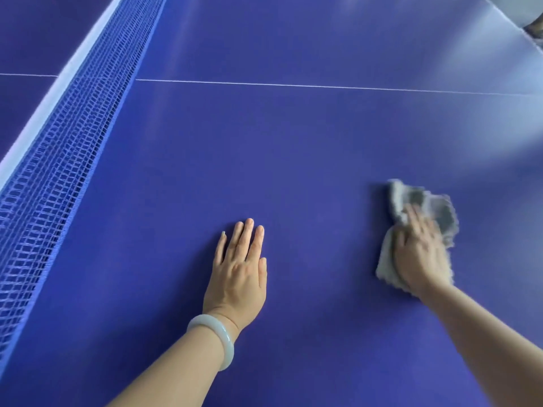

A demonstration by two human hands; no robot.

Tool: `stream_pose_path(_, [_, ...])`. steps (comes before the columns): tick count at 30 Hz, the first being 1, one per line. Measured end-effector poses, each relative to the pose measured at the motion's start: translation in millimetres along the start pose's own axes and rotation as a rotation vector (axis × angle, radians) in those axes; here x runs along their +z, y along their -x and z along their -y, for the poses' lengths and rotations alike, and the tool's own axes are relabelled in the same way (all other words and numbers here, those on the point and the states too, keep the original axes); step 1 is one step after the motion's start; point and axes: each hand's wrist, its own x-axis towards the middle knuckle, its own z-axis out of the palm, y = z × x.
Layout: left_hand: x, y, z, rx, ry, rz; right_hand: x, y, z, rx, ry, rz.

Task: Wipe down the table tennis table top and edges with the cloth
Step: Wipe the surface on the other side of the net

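The blue table tennis table top (293, 160) fills the view. My right hand (420, 254) lies flat on a grey cloth (426, 204) at the right and presses it to the surface; both are blurred by motion. The cloth spreads out past my fingertips and under my palm. My left hand (239, 265) rests flat on the table near the middle, fingers straight and together, a pale bangle on its wrist. It holds nothing.
The blue net (58, 160) with its white top band runs diagonally along the left. A thin white centre line (323, 86) crosses the table further away. The table's far edge shows at the top right corner (529, 33).
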Motion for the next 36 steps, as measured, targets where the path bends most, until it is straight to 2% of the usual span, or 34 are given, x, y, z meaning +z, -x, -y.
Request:
stream_pose_path(2, [2, -1, 1, 0.005, -0.010, 0.004, 5, -16, 17, 0.224, 0.003, -0.012])
stream_pose_path(4, [4, 0, 2, 0.006, -0.011, 0.010, 16, -5, 49, 0.236, -0.031, -0.018])
stream_pose_path(7, [3, 1, 3, 0.004, 0.010, 0.008, 38, 52, 97, -0.085, -0.056, -0.033])
stream_pose_path(9, [2, 1, 3, 0.005, 0.022, 0.008, 42, 99, 109, -0.347, -0.027, 0.055])
stream_pose_path(11, [2, 0, 3, 0.010, 0.032, 0.000, 35, 117, 92, -0.630, 0.003, 0.152])
stream_pose_path(13, [2, 0, 3, 0.010, 0.036, -0.007, 20, 93, 55, -0.782, 0.032, 0.201])
stream_pose_path(15, [3, 0, 3, 0.003, 0.041, -0.020, 7, 54, 17, -0.654, 0.045, 0.115])
stream_pose_path(17, [3, 1, 2, -0.005, 0.036, -0.031, -5, 14, -9, -0.284, 0.020, 0.030])
stream_pose_path(19, [4, 2, 2, -0.010, 0.029, -0.046, 3, 0, 0, 0.034, -0.002, -0.012])
stream_pose_path(21, [4, 2, 1, -0.011, 0.024, -0.060, 14, 18, 35, 0.125, -0.040, -0.028])
stream_pose_path(22, [4, 3, 0, -0.013, 0.022, -0.064, 21, 38, 51, 0.041, -0.054, -0.055])
stream_pose_path(24, [4, 3, -2, -0.010, 0.021, -0.076, 34, 93, 74, -0.320, -0.030, -0.052])
stream_pose_path(26, [3, 3, -3, -0.002, 0.010, -0.089, 32, 145, 66, -0.672, -0.048, 0.119])
stream_pose_path(28, [2, 3, -6, 0.005, -0.012, -0.098, 17, 143, 24, -0.807, -0.040, 0.181])
stream_pose_path(30, [1, 4, -8, 0.019, -0.044, -0.094, -1, 109, -31, -0.681, -0.009, 0.139])
stream_pose_path(33, [2, 5, -12, 0.023, -0.102, -0.089, -30, 48, -106, -0.239, 0.009, 0.068])
stream_pose_path(34, [2, 6, -13, 0.015, -0.126, -0.091, -36, 36, -119, -0.116, 0.015, 0.047])
stream_pose_path(36, [1, 6, -19, -0.023, -0.165, -0.079, -36, 25, -129, 0.011, 0.020, 0.017])
